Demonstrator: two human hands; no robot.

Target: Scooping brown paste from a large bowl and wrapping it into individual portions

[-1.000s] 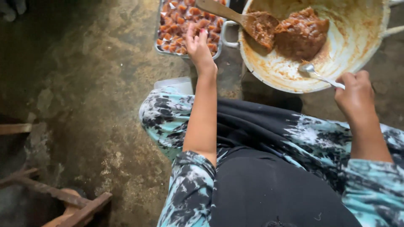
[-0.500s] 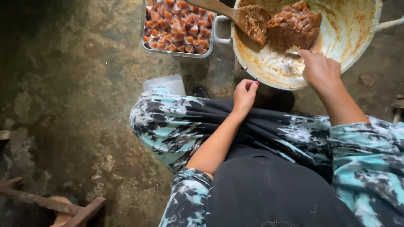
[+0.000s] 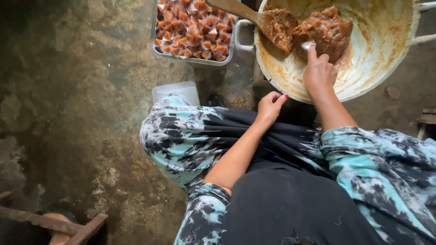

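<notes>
The spoon (image 3: 308,45) is mostly hidden: only a small pale metal tip shows above the right hand (image 3: 319,75), whose fingers are wrapped around its handle, index finger stretched along it. That tip presses into the near edge of the brown paste (image 3: 328,29), a sticky, lumpy, glossy mound lying at the far side of the big pan (image 3: 386,54). The pan is round, pale metal, its inner wall smeared with orange-brown streaks; its far rim and right handle are cut off by the picture's edge. A wooden paddle (image 3: 254,18), flat and broad, leans into the pan from the far left, its blade caked with the same paste and its handle end cut off at the top.

The left hand (image 3: 270,105) rests on the lap just near the pan's rim, fingers loosely curled and holding nothing, nails painted pink. Far left of the pan sits a rectangular metal tray (image 3: 156,49) packed with small shiny wrapped brown pieces (image 3: 193,29); its far end is out of view. A clear plastic container (image 3: 176,92) stands on the rough, mottled concrete floor (image 3: 81,113), partly hidden behind the tie-dyed knee.
</notes>
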